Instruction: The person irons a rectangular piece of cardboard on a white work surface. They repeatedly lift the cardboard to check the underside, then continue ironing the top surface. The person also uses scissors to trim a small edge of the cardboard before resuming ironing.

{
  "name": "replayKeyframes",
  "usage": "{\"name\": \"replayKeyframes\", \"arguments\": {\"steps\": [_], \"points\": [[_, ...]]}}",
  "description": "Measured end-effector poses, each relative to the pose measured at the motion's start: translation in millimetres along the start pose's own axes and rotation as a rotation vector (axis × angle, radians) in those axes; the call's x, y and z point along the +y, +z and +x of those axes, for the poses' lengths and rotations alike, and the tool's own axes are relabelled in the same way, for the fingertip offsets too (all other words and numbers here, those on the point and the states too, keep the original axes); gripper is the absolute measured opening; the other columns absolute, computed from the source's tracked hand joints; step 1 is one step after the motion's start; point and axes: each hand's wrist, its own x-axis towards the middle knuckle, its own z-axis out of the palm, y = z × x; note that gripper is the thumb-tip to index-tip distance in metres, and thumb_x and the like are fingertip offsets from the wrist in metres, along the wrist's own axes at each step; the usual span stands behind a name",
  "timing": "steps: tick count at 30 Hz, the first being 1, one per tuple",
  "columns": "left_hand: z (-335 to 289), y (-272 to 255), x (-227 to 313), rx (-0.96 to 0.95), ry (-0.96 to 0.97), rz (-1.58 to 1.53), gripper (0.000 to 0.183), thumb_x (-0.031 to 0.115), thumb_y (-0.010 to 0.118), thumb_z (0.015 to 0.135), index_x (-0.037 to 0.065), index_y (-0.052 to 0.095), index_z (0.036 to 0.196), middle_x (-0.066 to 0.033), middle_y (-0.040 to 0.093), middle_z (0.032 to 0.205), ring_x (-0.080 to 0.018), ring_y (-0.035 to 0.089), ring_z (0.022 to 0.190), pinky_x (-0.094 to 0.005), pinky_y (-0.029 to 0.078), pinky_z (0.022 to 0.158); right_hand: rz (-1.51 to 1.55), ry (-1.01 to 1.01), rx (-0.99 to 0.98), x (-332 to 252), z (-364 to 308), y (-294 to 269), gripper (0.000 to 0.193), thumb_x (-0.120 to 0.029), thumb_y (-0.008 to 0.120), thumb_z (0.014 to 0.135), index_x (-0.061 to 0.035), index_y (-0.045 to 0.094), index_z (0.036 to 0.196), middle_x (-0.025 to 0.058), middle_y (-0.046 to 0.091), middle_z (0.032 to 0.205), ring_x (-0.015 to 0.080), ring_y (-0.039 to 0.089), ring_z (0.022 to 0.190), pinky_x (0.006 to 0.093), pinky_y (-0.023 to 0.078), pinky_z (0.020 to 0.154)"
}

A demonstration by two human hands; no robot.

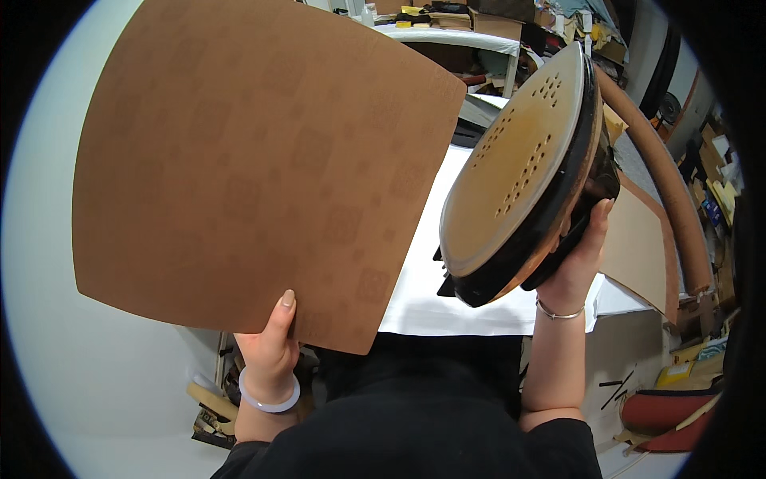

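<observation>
Up on the left is a large brown sheet (239, 160) with a faint pattern of squares, its corners rounded. My left hand (273, 343) grips its lower edge, thumb on the face toward me and the other fingers hidden behind. My right hand (574, 259) holds a clothes iron (511, 176) by its body, raised and tilted so the pale, brownish soleplate with steam holes faces me and the sheet. The iron's tip points up. A small gap separates the iron from the sheet's right edge. Most of my right fingers are hidden behind the iron.
Below is a table with a white cover (471, 315). A beige panel with a brown border (638, 255) lies at its right, near a long curved brown roll (670, 176). Shelves and a cluttered bench (447, 36) stand behind; red rolled material (666, 411) sits low right.
</observation>
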Motion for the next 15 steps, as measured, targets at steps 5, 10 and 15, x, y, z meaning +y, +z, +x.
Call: {"name": "replayKeyframes", "arguments": {"steps": [5,10,15], "points": [[-2.8,-3.8,-5.0,-0.079,0.047,0.054,0.047,-0.002,0.068,0.095,0.0,0.059,0.14,-0.0113,0.065,0.139,-0.0238,0.063,0.129,-0.0406,0.048,0.112,-0.017,-0.011,-0.043,-5.7,0.2,0.2,0.052,-0.062,0.058,0.106,-0.0101,0.055,0.097,0.0,0.055,0.073,0.0092,0.053,0.054,0.0261,0.045,0.052],[-3.5,0.5,-3.2,-0.06,0.008,0.014,0.049,0.0,0.066,0.095,-0.001,0.056,0.143,-0.0123,0.064,0.139,-0.0263,0.063,0.129,-0.043,0.049,0.112,-0.007,-0.032,-0.047,-5.9,0.0,-4.2,0.052,-0.061,0.056,0.108,-0.0102,0.054,0.096,0.0002,0.055,0.072,0.0095,0.053,0.055,0.0259,0.044,0.052],[-5.1,1.1,-2.3,-0.064,-0.14,-0.145,0.054,0.003,0.063,0.096,-0.002,0.05,0.148,-0.0155,0.062,0.139,-0.0302,0.063,0.129,-0.0454,0.051,0.111,0.01,-0.068,0.013,-10.5,-3.7,1.8,0.052,-0.06,0.053,0.109,-0.0106,0.055,0.093,-0.0003,0.054,0.072,0.0092,0.052,0.056,0.0244,0.044,0.053]]}}
